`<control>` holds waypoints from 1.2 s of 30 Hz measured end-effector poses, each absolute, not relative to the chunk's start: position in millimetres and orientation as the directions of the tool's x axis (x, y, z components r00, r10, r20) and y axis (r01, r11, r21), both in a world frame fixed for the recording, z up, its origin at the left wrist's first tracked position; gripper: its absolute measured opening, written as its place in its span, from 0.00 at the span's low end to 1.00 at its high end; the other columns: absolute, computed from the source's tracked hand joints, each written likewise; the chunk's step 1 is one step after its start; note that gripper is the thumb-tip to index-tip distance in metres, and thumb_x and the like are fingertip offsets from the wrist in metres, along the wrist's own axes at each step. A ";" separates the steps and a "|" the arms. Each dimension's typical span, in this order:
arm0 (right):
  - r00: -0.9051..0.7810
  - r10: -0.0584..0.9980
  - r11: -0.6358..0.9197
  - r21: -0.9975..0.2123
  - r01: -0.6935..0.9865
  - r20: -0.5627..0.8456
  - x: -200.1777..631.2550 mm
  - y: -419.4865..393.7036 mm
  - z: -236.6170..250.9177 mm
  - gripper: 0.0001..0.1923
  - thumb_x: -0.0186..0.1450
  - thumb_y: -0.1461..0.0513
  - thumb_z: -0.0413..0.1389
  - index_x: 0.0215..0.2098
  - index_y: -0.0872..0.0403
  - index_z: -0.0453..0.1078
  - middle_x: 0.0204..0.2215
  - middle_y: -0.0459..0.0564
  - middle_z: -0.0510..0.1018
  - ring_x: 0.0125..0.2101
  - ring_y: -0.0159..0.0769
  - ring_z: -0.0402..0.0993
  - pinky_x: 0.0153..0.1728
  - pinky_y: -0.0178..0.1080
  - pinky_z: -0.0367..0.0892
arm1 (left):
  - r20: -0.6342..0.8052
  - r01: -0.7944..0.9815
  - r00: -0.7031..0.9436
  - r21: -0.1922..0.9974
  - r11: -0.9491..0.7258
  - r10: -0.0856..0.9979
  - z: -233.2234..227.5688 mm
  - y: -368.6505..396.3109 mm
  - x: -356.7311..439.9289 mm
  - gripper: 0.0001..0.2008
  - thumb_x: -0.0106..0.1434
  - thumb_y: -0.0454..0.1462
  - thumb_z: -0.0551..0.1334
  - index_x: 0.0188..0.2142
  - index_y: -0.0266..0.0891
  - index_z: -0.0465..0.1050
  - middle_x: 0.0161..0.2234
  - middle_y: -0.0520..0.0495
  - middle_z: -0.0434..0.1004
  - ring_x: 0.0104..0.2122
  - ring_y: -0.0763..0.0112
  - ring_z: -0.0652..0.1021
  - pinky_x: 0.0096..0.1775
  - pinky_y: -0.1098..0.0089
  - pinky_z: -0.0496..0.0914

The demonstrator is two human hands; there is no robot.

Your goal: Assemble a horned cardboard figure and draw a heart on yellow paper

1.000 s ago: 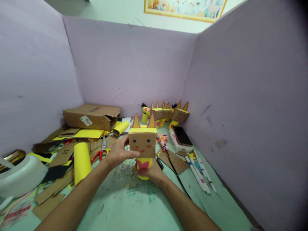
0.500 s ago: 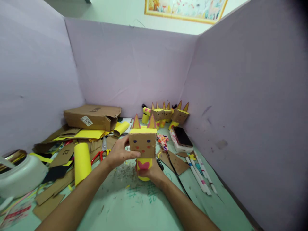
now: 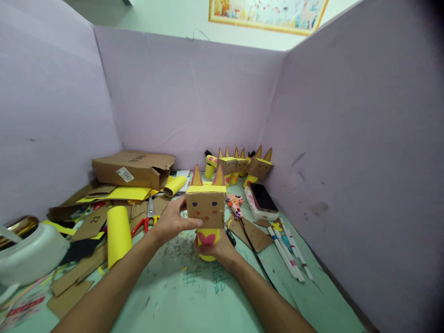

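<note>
A cardboard animal figure (image 3: 206,208) stands upright at the centre of the green table (image 3: 166,300). Its square head has drawn eyes, red dots and two pointed yellow ears, and a pink heart marks its yellow tube body. My left hand (image 3: 173,219) grips the side of the head, thumb across the lower front. Lower down, my right hand (image 3: 222,247) is wrapped round the tube body under the heart; some of its fingers are hidden. Behind my left wrist lie red-and-yellow-handled scissors (image 3: 150,208).
Left are a yellow tube (image 3: 119,236), cardboard scraps (image 3: 71,293), a white pot (image 3: 31,252) and a cardboard box (image 3: 133,166). Right are markers (image 3: 286,254), a phone (image 3: 262,197) and a patterned glue gun (image 3: 235,203) with a cord. Similar figures (image 3: 260,167) stand behind; purple panels (image 3: 194,92) enclose the table.
</note>
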State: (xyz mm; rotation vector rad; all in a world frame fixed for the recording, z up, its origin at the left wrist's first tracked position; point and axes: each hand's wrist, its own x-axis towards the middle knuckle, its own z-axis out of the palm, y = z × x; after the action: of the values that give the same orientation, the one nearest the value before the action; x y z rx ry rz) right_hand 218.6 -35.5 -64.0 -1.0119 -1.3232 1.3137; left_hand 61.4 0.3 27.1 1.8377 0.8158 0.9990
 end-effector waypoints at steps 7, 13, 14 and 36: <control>-0.191 0.978 0.070 -0.994 -0.088 0.086 219.0 -34.8 -64.4 0.11 0.40 0.71 0.60 0.24 0.56 0.69 0.22 0.42 0.73 0.23 0.31 0.67 0.25 0.34 0.64 | 0.309 0.134 0.454 0.904 -0.407 0.836 27.7 -0.1 62.0 0.24 0.43 0.39 0.69 0.41 0.33 0.69 0.41 0.42 0.76 0.40 0.56 0.75 0.39 0.64 0.70; -0.193 0.977 0.079 -0.993 -0.091 0.096 219.3 -34.4 -64.6 0.12 0.40 0.71 0.60 0.24 0.55 0.69 0.21 0.42 0.73 0.23 0.31 0.67 0.25 0.33 0.63 | 0.310 0.141 0.451 0.901 -0.410 0.837 26.9 0.5 62.0 0.24 0.43 0.39 0.69 0.40 0.32 0.69 0.40 0.43 0.76 0.40 0.57 0.75 0.39 0.64 0.70; -0.195 0.976 0.078 -0.993 -0.091 0.095 219.2 -34.5 -64.4 0.12 0.40 0.71 0.60 0.24 0.55 0.69 0.21 0.42 0.73 0.22 0.31 0.67 0.24 0.33 0.63 | 0.310 0.140 0.454 0.901 -0.411 0.835 26.6 0.6 62.0 0.24 0.43 0.39 0.69 0.40 0.32 0.69 0.40 0.43 0.76 0.40 0.57 0.75 0.39 0.64 0.70; -0.185 0.978 0.080 -0.993 -0.083 0.094 218.3 -34.8 -63.7 0.12 0.40 0.70 0.59 0.24 0.55 0.69 0.21 0.42 0.72 0.22 0.31 0.66 0.24 0.34 0.64 | 0.313 0.144 0.463 0.897 -0.418 0.829 24.0 3.5 60.3 0.25 0.43 0.40 0.69 0.41 0.33 0.69 0.40 0.43 0.76 0.40 0.58 0.74 0.38 0.65 0.69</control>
State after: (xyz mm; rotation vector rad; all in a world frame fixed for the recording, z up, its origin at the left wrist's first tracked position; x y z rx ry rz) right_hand 218.3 -34.8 -63.7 -0.9926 -1.3299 1.3144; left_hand 60.3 3.5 24.0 1.8500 0.8208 1.0010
